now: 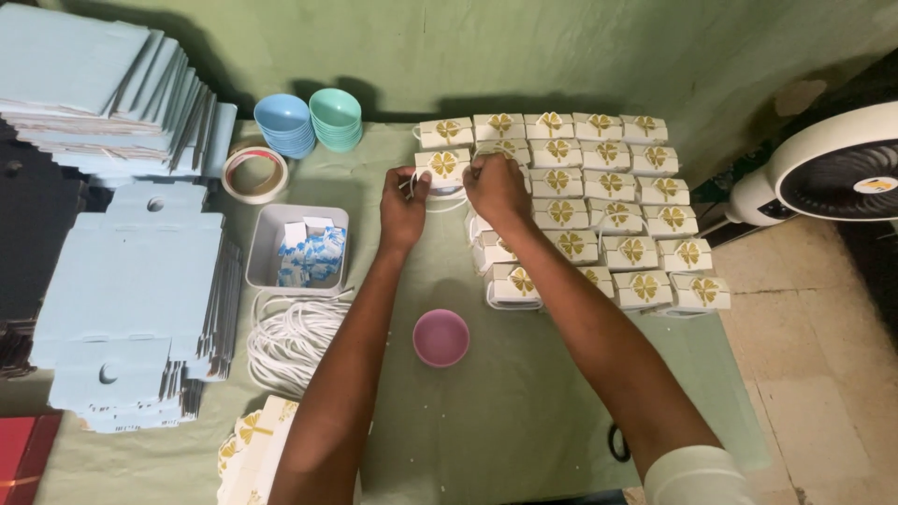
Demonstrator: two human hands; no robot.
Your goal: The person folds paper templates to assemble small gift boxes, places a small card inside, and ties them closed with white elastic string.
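- Head view: a table covered by a pale green cloth [524,411] is seen against a green wall, with a white fan [828,168] at the right.
- The left hand [402,208] and right hand [496,187] are closed on a thin white cord [440,203].
- A small white cardboard box with a gold bow [442,165] is held between both hands, just beside rows of like boxes [617,201].

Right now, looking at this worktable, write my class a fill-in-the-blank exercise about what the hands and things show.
1. Both hands, left hand and right hand, touch a small white gift box with a ____ bow.
2. The small bowl between the forearms is ____.
3. The coil of white cord lies in front of the ____ tray.
4. The roll of tape lies beside the stacked ____ bowls.

Missing words: gold; pink; grey; blue
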